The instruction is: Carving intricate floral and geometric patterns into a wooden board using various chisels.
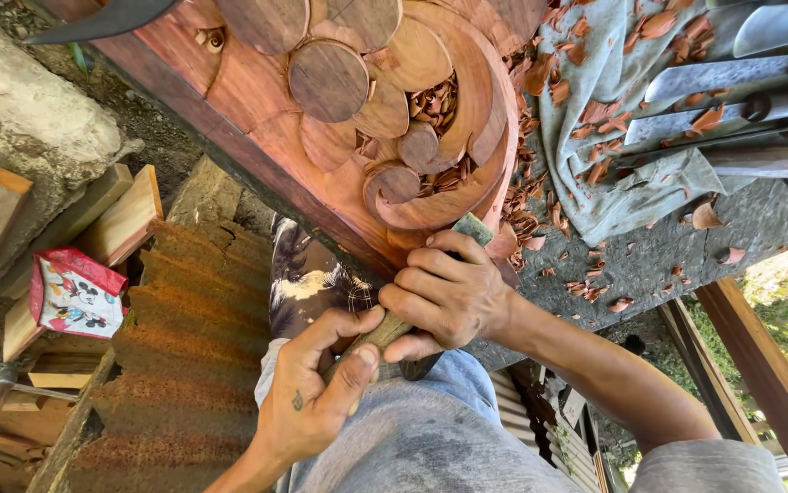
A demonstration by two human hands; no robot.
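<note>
1. While both hands crowd the middle of the head view, the chisel [385, 333] sits between them, a wooden-handled tool running diagonally from lower left to upper right.
2. Right hand [444, 292], centre frame, is clenched round the chisel's upper part, fingers curled tight, just below the carving [385, 110].
3. Left hand [316, 393], lower centre, grips the handle's butt end, thumb lying along it, so it is grasping too.
4. Long axis points up and right, toward the lower edge of the carving; the blade end is hidden behind the right hand, so I cannot tell whether it touches the wood.
5. Right hand is the nearer one to the carving, nearly touching its lower edge; left hand trails behind.
6. Carving fills the upper centre: reddish panel with overlapping round lobes and a curling scroll.
7. Wood chips [540, 219] are scattered right of it, over a grey cloth [595, 119] where more tools [732, 78] lie, upper right.
8. Lower left: rusty corrugated sheet [184, 347] and a small red cartoon-print box [74, 292].
</note>
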